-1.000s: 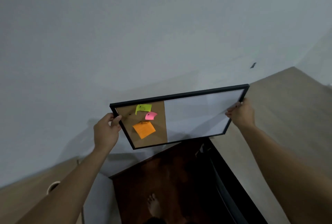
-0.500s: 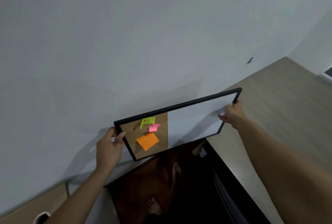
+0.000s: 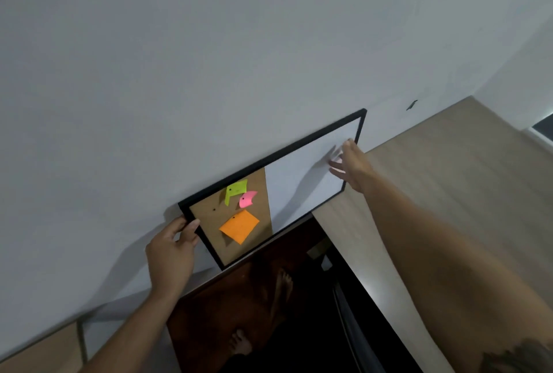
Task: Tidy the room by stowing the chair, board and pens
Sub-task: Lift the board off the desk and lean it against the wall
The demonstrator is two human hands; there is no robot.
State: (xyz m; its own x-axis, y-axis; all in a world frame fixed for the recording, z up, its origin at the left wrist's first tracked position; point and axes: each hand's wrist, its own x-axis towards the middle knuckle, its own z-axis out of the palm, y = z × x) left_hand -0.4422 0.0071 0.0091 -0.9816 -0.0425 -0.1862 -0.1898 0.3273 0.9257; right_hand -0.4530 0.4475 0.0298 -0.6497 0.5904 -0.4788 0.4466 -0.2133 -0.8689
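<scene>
The board's lower edge is hidden behind a dark panel; the right hand's fingertips are blurred. The board lies against the wall, steeper and closer to it than before. The left hand grips its left corner; the right hand, clasping earlier, is now released, fingers spread over the white half.

A pale grey wall fills most of the view, plain apart from a small dark mark low on its right side. To the right, a light wood surface runs along the wall toward a corner. Below lies a dark reddish-brown floor, glossy enough to show faint reflections. A black strip runs between the floor and the wood surface. At lower left, another light wood patch meets the wall.
</scene>
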